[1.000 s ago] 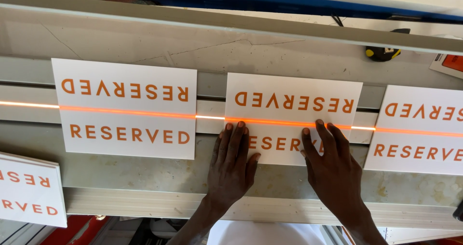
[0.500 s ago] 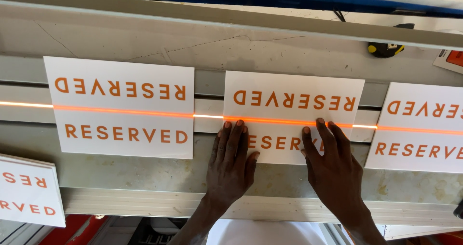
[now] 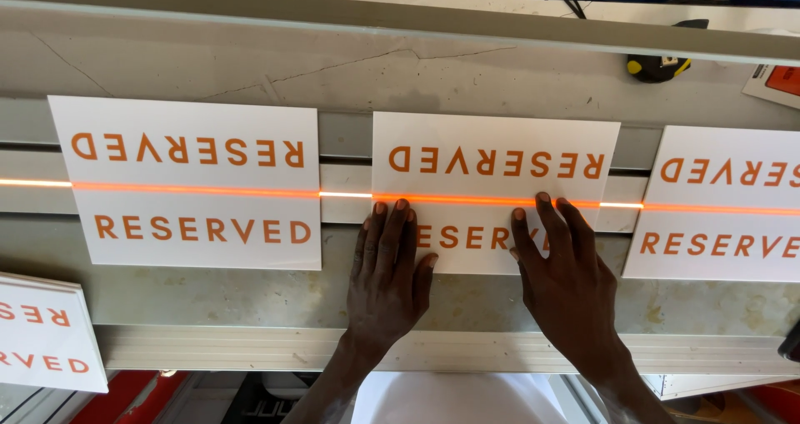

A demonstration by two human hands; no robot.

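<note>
Across the middle of the frame I see the worn tabletop, with a glowing orange line running over three white cards. The left card and right card lie untouched. On the centre card my left hand and right hand press flat, fingers spread, holding nothing; I judge it unfolded yet.
</note>
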